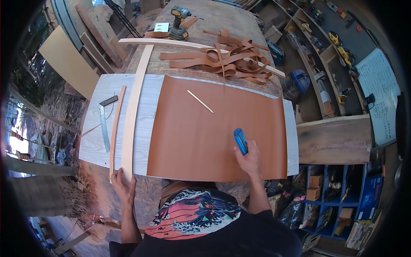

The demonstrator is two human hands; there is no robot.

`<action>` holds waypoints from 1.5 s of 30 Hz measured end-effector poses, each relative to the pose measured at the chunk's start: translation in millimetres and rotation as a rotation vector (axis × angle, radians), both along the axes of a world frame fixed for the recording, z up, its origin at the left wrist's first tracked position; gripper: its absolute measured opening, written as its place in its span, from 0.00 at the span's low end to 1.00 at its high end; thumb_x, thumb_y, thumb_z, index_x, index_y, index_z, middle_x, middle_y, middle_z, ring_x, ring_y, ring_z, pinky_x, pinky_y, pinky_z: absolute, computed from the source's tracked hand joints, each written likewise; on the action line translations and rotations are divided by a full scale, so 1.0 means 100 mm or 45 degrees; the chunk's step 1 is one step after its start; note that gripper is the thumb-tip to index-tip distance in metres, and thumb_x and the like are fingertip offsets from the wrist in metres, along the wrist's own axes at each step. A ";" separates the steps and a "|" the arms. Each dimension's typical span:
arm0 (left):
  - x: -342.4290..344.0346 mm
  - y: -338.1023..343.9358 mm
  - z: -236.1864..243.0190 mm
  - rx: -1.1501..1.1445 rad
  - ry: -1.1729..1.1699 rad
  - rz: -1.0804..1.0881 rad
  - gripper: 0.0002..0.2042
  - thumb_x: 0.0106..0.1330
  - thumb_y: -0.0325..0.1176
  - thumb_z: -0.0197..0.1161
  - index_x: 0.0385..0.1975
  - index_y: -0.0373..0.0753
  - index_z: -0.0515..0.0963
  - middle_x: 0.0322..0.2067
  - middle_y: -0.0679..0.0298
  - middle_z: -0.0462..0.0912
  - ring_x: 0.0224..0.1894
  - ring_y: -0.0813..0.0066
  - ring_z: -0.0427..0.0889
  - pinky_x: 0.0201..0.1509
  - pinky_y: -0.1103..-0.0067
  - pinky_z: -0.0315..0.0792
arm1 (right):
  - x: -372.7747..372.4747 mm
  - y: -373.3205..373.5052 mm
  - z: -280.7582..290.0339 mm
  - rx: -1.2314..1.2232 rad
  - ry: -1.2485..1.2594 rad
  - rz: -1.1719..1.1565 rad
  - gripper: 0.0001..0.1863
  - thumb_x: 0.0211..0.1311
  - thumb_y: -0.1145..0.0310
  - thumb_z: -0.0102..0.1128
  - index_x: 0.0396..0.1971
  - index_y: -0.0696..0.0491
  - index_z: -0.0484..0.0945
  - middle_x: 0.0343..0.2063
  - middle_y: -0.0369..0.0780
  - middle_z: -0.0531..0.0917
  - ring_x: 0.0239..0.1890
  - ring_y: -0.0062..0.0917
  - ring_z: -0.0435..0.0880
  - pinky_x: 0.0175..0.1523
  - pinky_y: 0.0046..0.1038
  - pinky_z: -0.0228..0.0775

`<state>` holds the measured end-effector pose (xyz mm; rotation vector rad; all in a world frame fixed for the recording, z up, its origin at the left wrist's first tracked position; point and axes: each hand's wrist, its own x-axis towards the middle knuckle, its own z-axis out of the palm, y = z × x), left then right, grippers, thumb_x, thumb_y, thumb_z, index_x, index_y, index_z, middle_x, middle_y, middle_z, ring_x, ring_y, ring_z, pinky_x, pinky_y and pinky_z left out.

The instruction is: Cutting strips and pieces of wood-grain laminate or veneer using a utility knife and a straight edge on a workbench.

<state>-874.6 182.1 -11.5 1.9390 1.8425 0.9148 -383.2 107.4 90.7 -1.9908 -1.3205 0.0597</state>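
A blue utility knife (pixel 240 141) is in my right hand (pixel 249 160), over the right part of a brown leather-like sheet (pixel 192 137). My left hand (pixel 124 187) grips the near end of a long pale wooden strip (pixel 136 94) at the board's front edge. Beside that strip, a thin orange-brown strip (pixel 117 128) runs down to my left fingers. The sheet lies on a light grey wood-grain board (pixel 150 98), its side edges curling slightly. On the sheet rests a pencil-like wooden stick (pixel 200 102). A try square (pixel 105 120) lies on the board's left part.
Beyond the board, tangled brown strips (pixel 222 64) lie on the workbench (pixel 205 21) with another long pale strip (pixel 171 42) and a cordless drill (pixel 179 23). Tool shelves (pixel 308 47) and a blue compartment rack (pixel 338 201) stand at the right. Planks (pixel 68 64) lean at the left.
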 end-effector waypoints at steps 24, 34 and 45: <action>1.28 -0.05 0.39 -0.279 -0.257 -0.067 0.18 0.65 0.25 0.64 0.55 0.34 0.80 0.47 0.44 0.87 0.53 0.45 0.85 0.60 0.61 0.76 | 2.50 -1.48 0.17 -0.478 -0.344 -0.944 0.26 0.64 0.54 0.69 0.57 0.54 0.81 0.47 0.54 0.85 0.52 0.55 0.83 0.56 0.51 0.75; 2.82 0.34 0.72 0.280 0.393 -0.471 0.27 0.59 0.20 0.60 0.62 0.38 0.76 0.66 0.46 0.70 0.67 0.43 0.69 0.69 0.56 0.68 | 3.18 -1.12 -0.86 -0.500 -0.302 -0.668 0.27 0.63 0.60 0.68 0.61 0.51 0.79 0.49 0.49 0.82 0.53 0.50 0.81 0.57 0.50 0.74; 4.13 1.49 0.31 -0.023 0.978 -0.871 0.16 0.72 0.32 0.52 0.56 0.44 0.78 0.53 0.59 0.80 0.62 0.58 0.76 0.68 0.62 0.69 | 3.12 -1.24 -0.81 -0.495 -0.277 -0.394 0.26 0.64 0.60 0.69 0.62 0.49 0.80 0.51 0.42 0.77 0.57 0.41 0.72 0.61 0.47 0.63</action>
